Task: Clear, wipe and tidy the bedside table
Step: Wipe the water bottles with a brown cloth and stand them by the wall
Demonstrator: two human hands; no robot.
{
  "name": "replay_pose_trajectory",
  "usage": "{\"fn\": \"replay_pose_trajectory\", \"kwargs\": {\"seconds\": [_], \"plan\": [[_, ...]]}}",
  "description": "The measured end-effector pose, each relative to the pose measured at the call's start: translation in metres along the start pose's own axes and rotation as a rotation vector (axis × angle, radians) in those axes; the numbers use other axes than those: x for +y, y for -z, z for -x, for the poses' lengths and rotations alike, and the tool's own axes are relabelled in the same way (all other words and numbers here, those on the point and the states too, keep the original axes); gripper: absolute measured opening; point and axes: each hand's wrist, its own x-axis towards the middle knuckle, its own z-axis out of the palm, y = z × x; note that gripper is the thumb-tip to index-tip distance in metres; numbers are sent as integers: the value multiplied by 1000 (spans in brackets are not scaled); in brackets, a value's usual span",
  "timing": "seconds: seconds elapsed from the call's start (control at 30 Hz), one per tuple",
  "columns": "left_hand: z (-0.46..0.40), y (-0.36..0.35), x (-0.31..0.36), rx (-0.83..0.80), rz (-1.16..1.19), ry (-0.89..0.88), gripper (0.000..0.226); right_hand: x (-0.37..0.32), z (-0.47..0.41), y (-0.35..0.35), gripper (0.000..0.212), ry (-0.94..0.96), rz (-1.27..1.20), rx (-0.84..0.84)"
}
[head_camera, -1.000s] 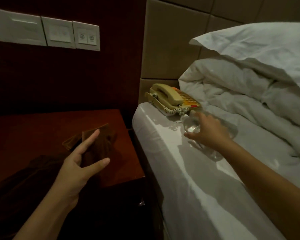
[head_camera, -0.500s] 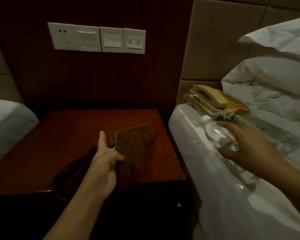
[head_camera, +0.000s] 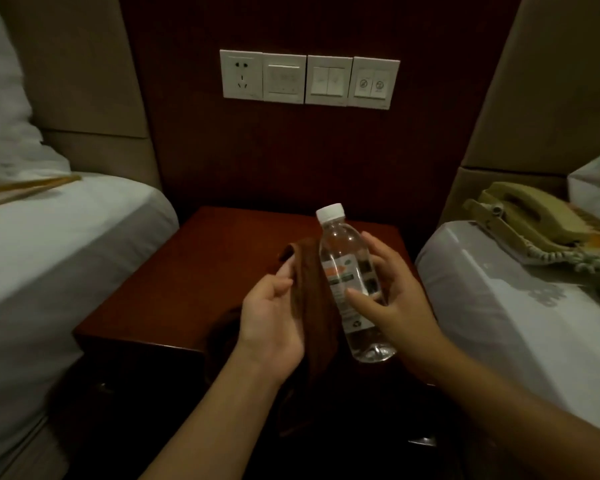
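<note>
A dark red wooden bedside table (head_camera: 194, 271) stands between two beds. My right hand (head_camera: 399, 306) grips a clear plastic water bottle (head_camera: 347, 271) with a white cap and an orange-green label, held upright and slightly tilted above the table's front. My left hand (head_camera: 274, 317) is shut on a brown cloth (head_camera: 312, 306), which hangs down in front of the table edge and touches the bottle's left side. The two hands are close together, the bottle between them.
A beige corded telephone (head_camera: 530, 216) lies on the white sheet of the right bed (head_camera: 499, 323). The left bed (head_camera: 49, 254) has a pillow. A white socket and switch panel (head_camera: 309, 79) sits on the dark wall behind the table.
My right hand lifted the bottle off the right bed and brought it over the table. My left hand picked the brown cloth up from the tabletop. The view swung left.
</note>
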Motion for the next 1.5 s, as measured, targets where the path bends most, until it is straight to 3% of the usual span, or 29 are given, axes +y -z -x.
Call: {"fn": "replay_pose_trajectory", "kwargs": {"seconds": [0.13, 0.2, 0.4, 0.5, 0.63, 0.73, 0.87, 0.93, 1.07, 1.23, 1.43, 1.5], "plan": [[-5, -3, 0, 50, -267, -36, 43, 5, 5, 6, 72, 59, 16, 24], [-7, -8, 2, 85, -354, -84, 31, 7, 6, 6, 72, 81, 17, 33], [-11, -18, -12, 146, -564, -389, 24, 12, 7, 3, 72, 130, -15, 62], [-11, -20, -23, 128, -577, -462, 35, 14, 8, -2, 72, 161, -20, 97], [-9, -22, -32, 38, -599, -428, 41, 14, 11, -9, 72, 185, -37, 110], [-9, -27, -35, -43, -706, -419, 61, 12, 13, -14, 69, 181, -56, 121], [-13, -34, -38, 17, -826, -483, 92, 17, 18, -17, 53, 231, -91, 97], [-14, -35, -37, 53, -889, -508, 101, 21, 21, -20, 56, 240, -97, 105], [-13, -33, -43, 91, -946, -517, 101, 14, 15, -25, 56, 255, -86, 120], [-7, -37, -53, 79, -970, -421, 77, 0, -4, -19, 61, 253, -128, 228], [-23, -39, -26, 149, -883, -465, 119, 14, 18, -30, 94, 167, 58, 115], [-26, -37, -17, 176, -890, -493, 120, 12, 24, -29, 87, 143, 49, 64]]}}
